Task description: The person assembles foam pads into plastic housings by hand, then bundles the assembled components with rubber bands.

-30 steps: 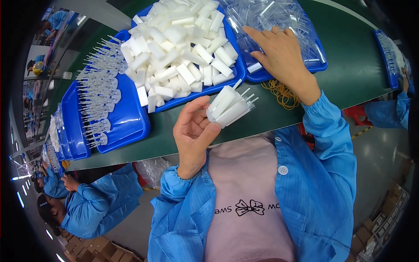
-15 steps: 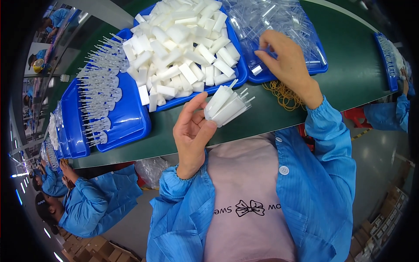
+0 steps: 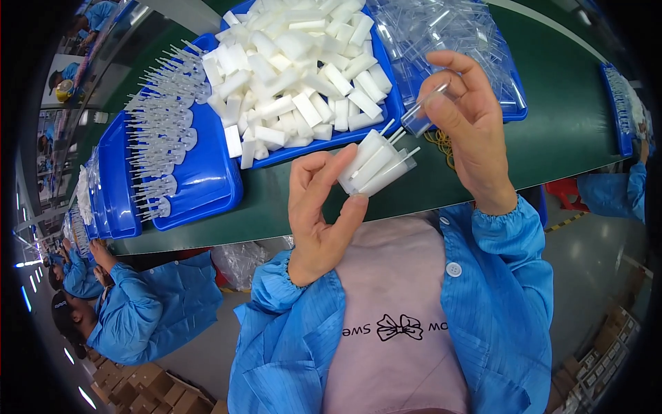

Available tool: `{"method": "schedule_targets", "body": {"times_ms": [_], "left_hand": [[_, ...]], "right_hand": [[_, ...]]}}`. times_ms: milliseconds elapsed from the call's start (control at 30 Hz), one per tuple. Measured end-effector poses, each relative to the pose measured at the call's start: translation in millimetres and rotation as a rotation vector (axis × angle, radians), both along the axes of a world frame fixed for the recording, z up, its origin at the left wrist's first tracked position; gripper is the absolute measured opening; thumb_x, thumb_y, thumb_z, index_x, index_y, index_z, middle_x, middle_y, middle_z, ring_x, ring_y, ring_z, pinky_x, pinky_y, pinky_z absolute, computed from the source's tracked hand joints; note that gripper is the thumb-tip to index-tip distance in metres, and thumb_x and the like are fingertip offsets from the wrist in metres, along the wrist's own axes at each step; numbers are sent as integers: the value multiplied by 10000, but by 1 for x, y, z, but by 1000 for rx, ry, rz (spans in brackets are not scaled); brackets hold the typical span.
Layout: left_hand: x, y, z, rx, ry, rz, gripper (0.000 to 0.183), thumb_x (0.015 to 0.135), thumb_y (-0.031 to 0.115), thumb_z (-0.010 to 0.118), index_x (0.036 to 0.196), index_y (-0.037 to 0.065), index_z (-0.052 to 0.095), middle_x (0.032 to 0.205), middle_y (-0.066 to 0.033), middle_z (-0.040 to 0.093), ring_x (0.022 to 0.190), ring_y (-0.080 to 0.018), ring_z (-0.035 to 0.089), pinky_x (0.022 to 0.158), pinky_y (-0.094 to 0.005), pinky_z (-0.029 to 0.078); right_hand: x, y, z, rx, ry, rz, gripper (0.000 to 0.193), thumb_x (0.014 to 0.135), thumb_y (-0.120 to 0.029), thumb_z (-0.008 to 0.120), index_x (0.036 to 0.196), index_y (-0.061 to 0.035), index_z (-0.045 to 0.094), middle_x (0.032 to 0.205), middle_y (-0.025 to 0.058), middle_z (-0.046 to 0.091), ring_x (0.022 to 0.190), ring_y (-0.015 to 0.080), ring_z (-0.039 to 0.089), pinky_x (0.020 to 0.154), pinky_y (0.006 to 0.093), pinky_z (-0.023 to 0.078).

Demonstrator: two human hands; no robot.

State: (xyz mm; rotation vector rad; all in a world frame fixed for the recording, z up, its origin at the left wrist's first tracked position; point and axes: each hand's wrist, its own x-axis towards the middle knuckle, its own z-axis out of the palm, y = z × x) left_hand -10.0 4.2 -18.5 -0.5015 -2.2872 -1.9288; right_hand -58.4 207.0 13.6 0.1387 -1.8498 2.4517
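**Right hand (image 3: 474, 134) is swinging back from the tube tray (image 3: 517, 110), bringing out a clear tube (image 3: 418, 120)!**

Thumb and fingers are pinching that tube, and it's hovering just beside the tips of the white rods (image 3: 397, 136); whether they're touching, I can't tell. Left hand (image 3: 318, 214) is gripping the bundle of white blocks (image 3: 376, 164) by its base, the rods slanting up to the right. It's sitting above the green table (image 3: 272, 207), near the blue foam tray (image 3: 396, 110). Rubber bands (image 3: 441, 148) are lying behind the right hand.
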Motion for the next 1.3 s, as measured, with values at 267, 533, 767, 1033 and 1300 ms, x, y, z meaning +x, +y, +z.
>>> {"method": "schedule_targets", "body": {"times_ms": [267, 533, 767, 1033, 1300], "left_hand": [[2, 0, 6, -51, 39, 33, 487, 702, 38, 665, 1179, -3, 581, 1022, -102, 463, 927, -207, 469, 832, -293, 386], [6, 2, 20, -184, 218, 78, 490, 648, 33, 711, 1129, 5, 621, 1017, -114, 471, 885, -201, 495, 730, -276, 455], [8, 3, 31, -245, 297, 98, 485, 590, 17, 722, 1071, 19, 660, 978, -115, 505, 854, -207, 524, 683, -281, 490], [10, 3, 36, -398, 327, 98, 483, 611, 16, 702, 1091, 40, 657, 999, -95, 461, 843, -190, 520, 693, -274, 470], [3, 7, 34, -365, 312, 82, 483, 583, 5, 710, 1062, 56, 672, 924, -89, 503, 759, -196, 544, 649, -288, 490]], "right_hand": [[10, -11, -3, 129, 56, 26, 479, 788, -144, 724, 1164, -20, 453, 908, 36, 546, 834, 80, 528, 741, 198, 440], [16, -18, 1, 74, 166, -59, 404, 762, -69, 742, 1070, 0, 491, 924, 51, 571, 845, 97, 549, 768, 228, 443], [19, -7, 13, -108, -4, 114, 395, 774, -91, 740, 1068, 6, 494, 865, 41, 580, 804, 80, 552, 733, 211, 451], [26, 1, 13, -20, 117, 97, 433, 738, -96, 770, 1061, 11, 501, 886, 45, 579, 792, 81, 555, 734, 213, 451], [38, 3, 4, 221, 269, -101, 465, 661, -102, 817, 1021, -6, 538, 1004, 74, 540, 886, 125, 541, 811, 251, 425]]}}
